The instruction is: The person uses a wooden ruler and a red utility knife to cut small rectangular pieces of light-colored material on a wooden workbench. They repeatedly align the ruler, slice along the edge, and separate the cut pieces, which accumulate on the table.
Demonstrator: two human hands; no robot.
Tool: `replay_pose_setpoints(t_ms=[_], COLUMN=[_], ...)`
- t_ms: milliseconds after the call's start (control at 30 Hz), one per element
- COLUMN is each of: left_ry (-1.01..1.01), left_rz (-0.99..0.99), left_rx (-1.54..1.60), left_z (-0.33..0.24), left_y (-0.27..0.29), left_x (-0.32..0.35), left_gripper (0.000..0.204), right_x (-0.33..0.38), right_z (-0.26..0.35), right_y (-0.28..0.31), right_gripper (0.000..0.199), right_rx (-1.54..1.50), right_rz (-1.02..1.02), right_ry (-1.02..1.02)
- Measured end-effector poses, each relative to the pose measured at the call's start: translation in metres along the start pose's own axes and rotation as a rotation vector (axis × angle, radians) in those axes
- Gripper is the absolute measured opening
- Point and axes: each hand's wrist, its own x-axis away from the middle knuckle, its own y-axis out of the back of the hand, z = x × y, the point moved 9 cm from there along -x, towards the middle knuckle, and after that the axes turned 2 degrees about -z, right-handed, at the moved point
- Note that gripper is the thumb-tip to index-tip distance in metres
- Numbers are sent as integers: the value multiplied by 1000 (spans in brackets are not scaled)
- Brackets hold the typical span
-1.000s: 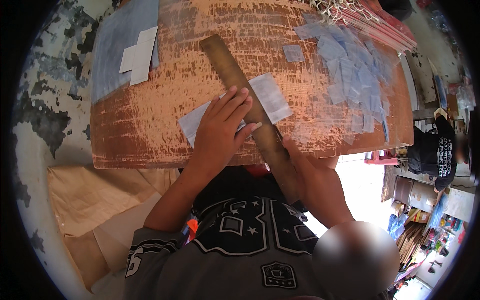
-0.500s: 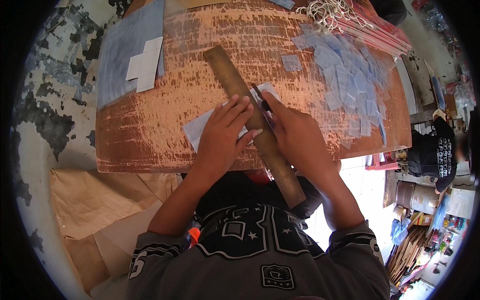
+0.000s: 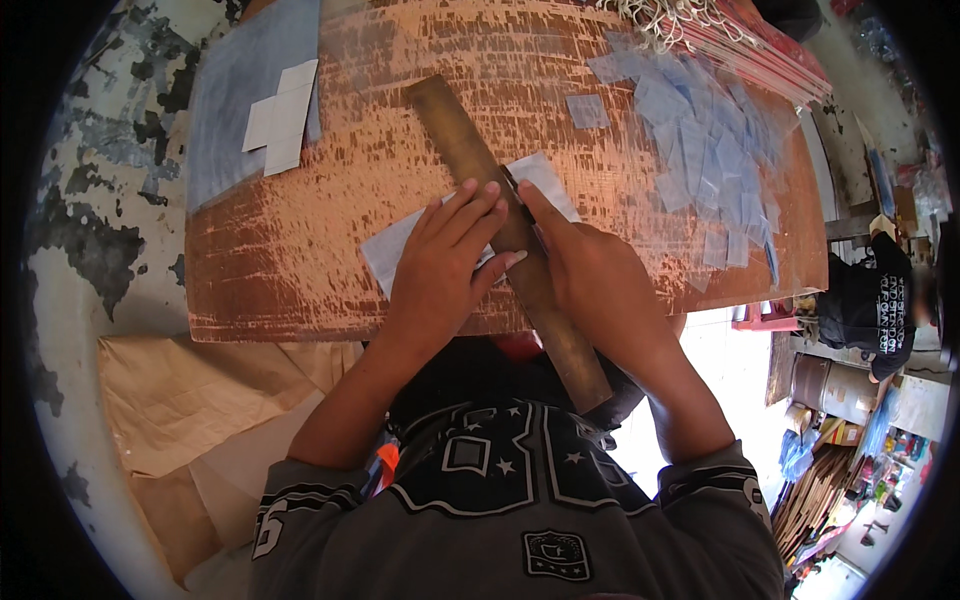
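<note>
My left hand (image 3: 447, 247) lies flat with its fingers stretched over a long brown ruler (image 3: 462, 138), which slants across the table toward my body. Under the ruler is a pale translucent sheet (image 3: 388, 250); its other end (image 3: 545, 185) sticks out on the right side. At the ruler's right edge my right hand (image 3: 590, 265) is closed, index finger pointing forward, on a slim dark cutter (image 3: 508, 180). Only a little of the cutter shows beside the fingertip; my hand hides the rest. The ruler's near end overhangs the table edge.
Many small translucent pieces (image 3: 690, 150) are heaped on the right of the worn wooden table (image 3: 340, 240). One piece (image 3: 588, 111) lies apart. White strings and red-white rods (image 3: 740, 50) are behind. White cards (image 3: 285, 120) rest on a bluish sheet (image 3: 225, 100). A person (image 3: 870, 305) is far right.
The view has shifted slightly. My right index finger lies closer along the ruler, and more of the sheet shows to its right. My left hand still lies on the ruler.
</note>
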Motion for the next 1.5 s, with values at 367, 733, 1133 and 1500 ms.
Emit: replay_pose_setpoints(t_ms=[367,733,1133,1500], left_ry=[-10,-10,-49,-36], left_rz=[14,16,-22,-28], left_rx=[51,112,156,165], left_z=[-7,-5,-10,-9], left_y=[-5,1,5,6], left_x=[0,2,1,1], left_gripper=[56,50,42,42], right_x=[90,100,18,9], right_z=[13,-58,-111,-32], right_y=[19,52,49,22], right_gripper=[75,65,58,50], right_rx=[127,-39,323,126], right_rz=[-30,-279,-588,-108], right_ry=[45,-251,-155,517])
